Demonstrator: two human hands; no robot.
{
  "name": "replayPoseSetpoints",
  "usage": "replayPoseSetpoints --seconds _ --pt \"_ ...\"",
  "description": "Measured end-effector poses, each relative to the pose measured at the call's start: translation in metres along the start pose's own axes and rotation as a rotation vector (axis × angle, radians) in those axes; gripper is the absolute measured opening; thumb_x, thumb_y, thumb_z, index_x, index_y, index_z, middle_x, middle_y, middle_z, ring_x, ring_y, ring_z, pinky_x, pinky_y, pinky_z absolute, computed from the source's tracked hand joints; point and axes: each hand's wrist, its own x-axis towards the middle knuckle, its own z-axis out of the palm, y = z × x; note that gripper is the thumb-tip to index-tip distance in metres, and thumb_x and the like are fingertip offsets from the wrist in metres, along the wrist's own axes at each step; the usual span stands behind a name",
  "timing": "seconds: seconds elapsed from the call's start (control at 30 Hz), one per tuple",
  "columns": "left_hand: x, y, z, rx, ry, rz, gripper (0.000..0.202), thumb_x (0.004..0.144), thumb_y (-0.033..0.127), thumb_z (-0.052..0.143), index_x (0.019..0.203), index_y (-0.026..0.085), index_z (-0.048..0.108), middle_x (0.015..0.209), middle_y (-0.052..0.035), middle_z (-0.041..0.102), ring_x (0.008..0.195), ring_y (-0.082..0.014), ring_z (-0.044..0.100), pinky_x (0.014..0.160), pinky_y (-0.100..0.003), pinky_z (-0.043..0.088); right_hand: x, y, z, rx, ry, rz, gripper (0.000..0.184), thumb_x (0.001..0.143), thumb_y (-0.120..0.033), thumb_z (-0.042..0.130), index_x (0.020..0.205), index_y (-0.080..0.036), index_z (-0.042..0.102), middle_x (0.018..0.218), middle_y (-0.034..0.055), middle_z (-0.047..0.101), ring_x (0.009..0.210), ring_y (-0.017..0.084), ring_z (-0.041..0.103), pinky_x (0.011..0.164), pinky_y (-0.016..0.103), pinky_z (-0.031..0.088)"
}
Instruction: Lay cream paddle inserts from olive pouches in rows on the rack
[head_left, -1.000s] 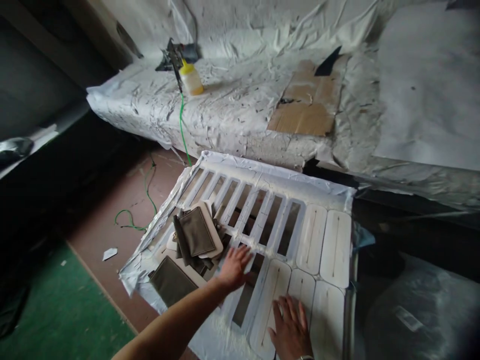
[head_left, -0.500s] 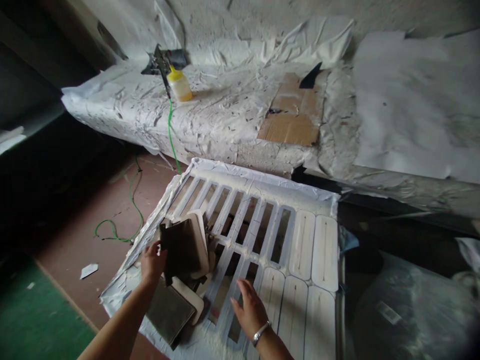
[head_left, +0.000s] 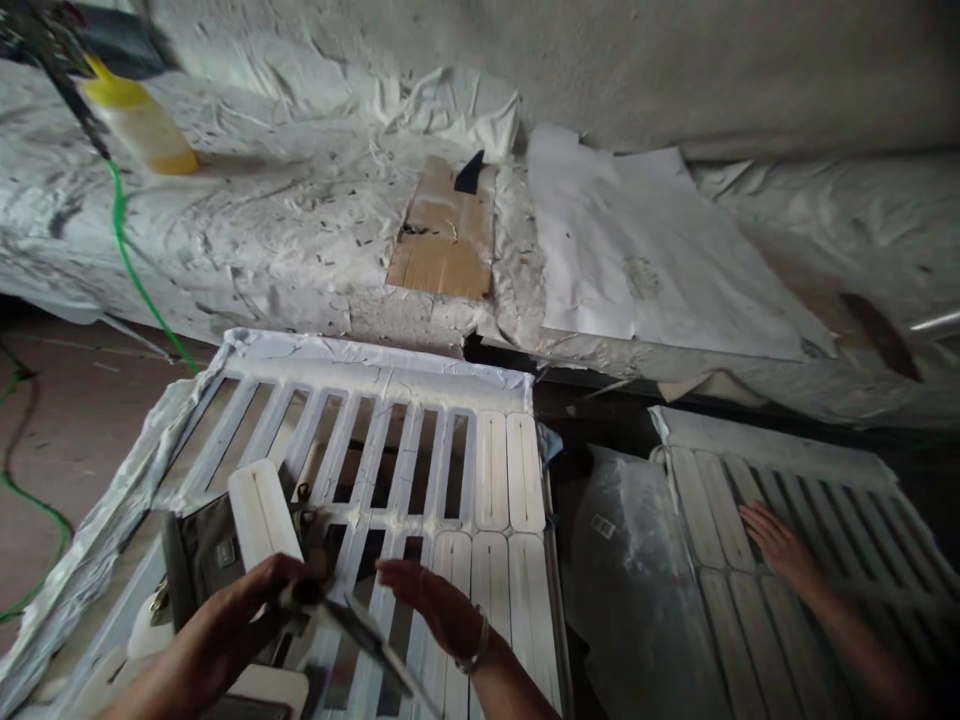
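Observation:
My left hand (head_left: 251, 605) pinches the end of a thin piece with olive fabric and a pale panel (head_left: 371, 635), seen nearly edge-on and blurred. My right hand (head_left: 439, 605) is beside its far end, fingers stretched out, over the slotted white frame (head_left: 375, 352). Behind my left hand lies a pile of olive fabric pieces (head_left: 217, 545) with metal fittings and pale rounded panels (head_left: 262, 505). Toward the frame's right side, several pale panels with a central slit (head_left: 491, 470) cover the slots in two rows.
A co-worker's hand (head_left: 780, 545) is over a second slotted frame (head_left: 787, 440) at right. Clear plastic sheeting (head_left: 622, 560) lies between the frames. On the covered ledge behind are a yellow-capped bottle (head_left: 142, 120), cardboard (head_left: 442, 235) and white paper (head_left: 645, 250). A green cord (head_left: 139, 270) hangs at left.
The view has swung right, bringing in the second frame and the co-worker's hand. My left hand has moved from the pile toward my right hand with a piece in it.

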Motion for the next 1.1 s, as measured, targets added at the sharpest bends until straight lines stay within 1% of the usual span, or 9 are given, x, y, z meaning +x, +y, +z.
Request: replayPoseSetpoints --seconds 0.07,0.13,0.27,0.4,0.53,0.63,0.7,0.87,1.1 --pt "0.020 0.023 0.023 -0.012 0.007 0.027 0.041 0.071 0.049 0.059 0.099 0.020 0.060 0.099 -0.0080 0.065 0.090 -0.0239 0.061 0.079 -0.030 0.051 -0.020 -0.004 -0.005 -0.015 -0.056 -0.022 0.056 0.077 -0.067 0.048 0.115 -0.027 0.061 0.122 0.0062 0.059 0.126 0.023 0.042 0.110 0.042 0.020" --pt "0.045 0.037 0.050 0.042 -0.085 0.003 0.035 0.077 0.040 0.056 0.104 0.018 0.056 0.101 -0.0065 0.063 0.093 -0.0210 0.059 0.085 -0.030 0.048 -0.036 -0.007 -0.009 0.000 -0.055 -0.034 0.068 0.067 -0.072 0.055 0.116 -0.025 0.060 0.116 0.0077 0.061 0.126 0.026 0.041 0.110 0.044 0.019" --pt "0.090 0.030 0.109 0.098 -0.046 -0.108 0.036 0.072 0.027 0.051 0.105 0.014 0.052 0.104 -0.0083 0.062 0.098 -0.0227 0.056 0.093 -0.035 0.041 -0.052 -0.014 -0.028 0.174 -0.030 -0.071 0.086 0.061 -0.073 0.060 0.130 -0.024 0.044 0.127 0.0113 0.051 0.122 0.028 0.043 0.099 0.044 0.036" --pt "0.116 0.014 0.162 -0.060 -0.068 -0.192 0.034 0.070 0.024 0.050 0.103 0.014 0.051 0.098 -0.0080 0.063 0.094 -0.0218 0.058 0.086 -0.033 0.044 -0.045 -0.014 -0.057 0.143 0.111 -0.131 0.065 0.063 -0.058 0.070 0.116 -0.025 0.052 0.133 0.0094 0.042 0.118 0.024 0.045 0.088 0.034 0.043" --pt "0.127 0.009 0.201 0.004 -0.001 -0.215 0.032 0.073 0.015 0.049 0.106 0.012 0.050 0.098 -0.0083 0.063 0.093 -0.0190 0.059 0.084 -0.029 0.044 -0.031 -0.006 -0.078 0.239 0.322 -0.021 0.045 0.066 -0.044 0.073 0.100 -0.025 0.051 0.116 0.0045 0.052 0.097 0.017 0.057 0.071 0.027 0.047" --pt "0.135 0.010 0.219 0.191 0.101 -0.245 0.033 0.079 0.013 0.048 0.111 0.013 0.050 0.102 -0.0087 0.063 0.095 -0.0183 0.059 0.085 -0.028 0.043 -0.026 -0.004 -0.094 0.307 0.439 0.086 0.052 0.070 -0.046 0.070 0.111 -0.026 0.047 0.102 0.0020 0.056 0.086 0.013 0.059 0.068 0.027 0.048" --pt "0.144 0.011 0.226 0.259 0.130 -0.265 0.031 0.081 0.012 0.049 0.112 0.012 0.051 0.104 -0.0094 0.062 0.095 -0.0181 0.059 0.085 -0.027 0.042 -0.024 -0.007 -0.107 0.321 0.422 0.124 0.052 0.072 -0.050 0.066 0.114 -0.024 0.048 0.096 0.0022 0.058 0.083 0.012 0.058 0.066 0.025 0.048" --pt "0.168 0.006 0.240 0.318 0.133 -0.302 0.040 0.077 0.007 0.055 0.115 0.012 0.046 0.097 -0.0095 0.063 0.090 -0.0170 0.060 0.079 -0.024 0.042 -0.013 -0.023 -0.136 0.323 0.388 0.267 0.052 0.070 -0.063 0.060 0.100 -0.021 0.056 0.085 0.0021 0.059 0.071 0.012 0.057 0.053 0.021 0.045" --pt "0.194 0.012 0.250 0.374 0.091 -0.301 0.037 0.082 0.015 0.051 0.117 0.012 0.041 0.088 -0.0075 0.063 0.080 -0.0151 0.061 0.072 -0.022 0.043 0.012 -0.054 -0.157 0.096 0.419 0.260 0.055 0.069 -0.065 0.056 0.099 -0.019 0.059 0.072 0.0010 0.062 0.063 0.014 0.058 0.062 0.028 0.046"
